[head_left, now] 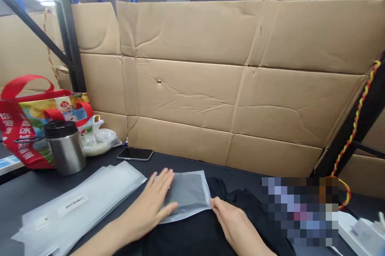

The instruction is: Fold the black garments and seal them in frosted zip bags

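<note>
A frosted plastic bag lies in front of me, with something dark showing through it. My left hand rests on the bag's left side, fingers stretched out and thumb apart. At the bag's lower right corner, the fingers of my right hand pinch its edge. Under and beside the bag spreads a piece of black cloth. To the left is a stack of flat frosted plastic bags with barcode labels, partly covered by my left forearm.
A steel tumbler with a black lid stands by a red shopping bag and a tied clear plastic bag. A phone lies near the cardboard wall. On the right are a white power strip and a pixelated patch.
</note>
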The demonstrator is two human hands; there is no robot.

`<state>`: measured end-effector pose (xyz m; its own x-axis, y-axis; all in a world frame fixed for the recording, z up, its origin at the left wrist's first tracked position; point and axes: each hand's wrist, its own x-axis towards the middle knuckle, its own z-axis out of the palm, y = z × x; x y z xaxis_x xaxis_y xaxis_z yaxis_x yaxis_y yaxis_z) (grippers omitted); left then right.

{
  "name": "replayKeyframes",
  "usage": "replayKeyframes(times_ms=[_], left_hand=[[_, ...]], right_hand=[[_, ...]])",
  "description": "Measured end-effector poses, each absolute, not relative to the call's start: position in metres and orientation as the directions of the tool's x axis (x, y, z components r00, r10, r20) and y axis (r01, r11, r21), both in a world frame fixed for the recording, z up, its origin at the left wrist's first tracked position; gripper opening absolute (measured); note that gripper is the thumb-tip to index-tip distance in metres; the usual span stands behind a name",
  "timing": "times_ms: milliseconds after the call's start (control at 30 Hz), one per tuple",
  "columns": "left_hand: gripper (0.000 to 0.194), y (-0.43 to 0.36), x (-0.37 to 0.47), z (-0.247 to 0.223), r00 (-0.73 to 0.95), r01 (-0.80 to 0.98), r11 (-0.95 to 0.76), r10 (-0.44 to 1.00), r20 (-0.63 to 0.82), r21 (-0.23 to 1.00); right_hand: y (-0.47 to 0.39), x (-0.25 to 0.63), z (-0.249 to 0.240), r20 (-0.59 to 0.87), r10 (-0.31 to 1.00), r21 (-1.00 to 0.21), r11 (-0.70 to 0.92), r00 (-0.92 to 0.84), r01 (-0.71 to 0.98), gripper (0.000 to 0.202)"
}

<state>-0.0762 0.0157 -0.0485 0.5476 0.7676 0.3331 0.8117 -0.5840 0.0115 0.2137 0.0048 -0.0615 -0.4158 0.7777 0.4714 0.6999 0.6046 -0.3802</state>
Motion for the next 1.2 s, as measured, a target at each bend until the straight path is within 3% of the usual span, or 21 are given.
replayKeyframes(times_ms=[67, 133, 300, 400, 567, 733, 1067, 1200], left_hand=[[0.081, 0.002, -0.059, -0.043, 0.638, 0.743, -0.669, 0.714, 0.288, 0.014], [0.076, -0.003, -0.047, -0.045, 0.687, 0.707, -0.707, 0.682, 0.250, -0.016], [0.079, 0.032, -0.056, -0.047, 0.594, 0.781, -0.623, 0.719, 0.361, -0.046], [0.074, 0.069, -0.075, -0.035, 0.560, 0.797, -0.604, 0.725, 0.401, -0.019], [0.040, 0.105, -0.088, -0.040, 0.560, 0.784, -0.618, 0.744, 0.364, 0.057], [0.042, 0.101, -0.086, -0.056, 0.512, 0.778, -0.603, 0.772, 0.377, 0.178], [0.016, 0.055, -0.097, -0.060, 0.304, 0.780, -0.446, 0.883, 0.356, 0.439], [0.020, 0.065, -0.096, -0.064, 0.249, 0.763, -0.382, 0.918, 0.309, 0.521]], right_hand=[[0.005, 0.214, -0.064, 0.460, 0.795, -0.416, 0.586, -0.395, 0.695, 0.029], [0.006, 0.215, -0.065, 0.438, 0.818, -0.469, 0.562, -0.373, 0.682, 0.029], [0.008, 0.217, -0.064, 0.387, 0.871, -0.600, 0.487, -0.302, 0.635, 0.026], [0.009, 0.217, -0.064, 0.380, 0.861, -0.551, 0.505, -0.339, 0.665, 0.036], [0.005, 0.216, -0.063, 0.343, 0.815, -0.433, 0.579, -0.468, 0.691, 0.030], [-0.003, 0.223, -0.063, 0.315, 0.803, -0.398, 0.596, -0.506, 0.698, 0.032], [-0.009, 0.218, -0.053, 0.311, 0.809, -0.397, 0.588, -0.499, 0.705, 0.025], [0.020, 0.223, -0.039, 0.378, 0.855, -0.440, 0.502, -0.354, 0.744, 0.024]])
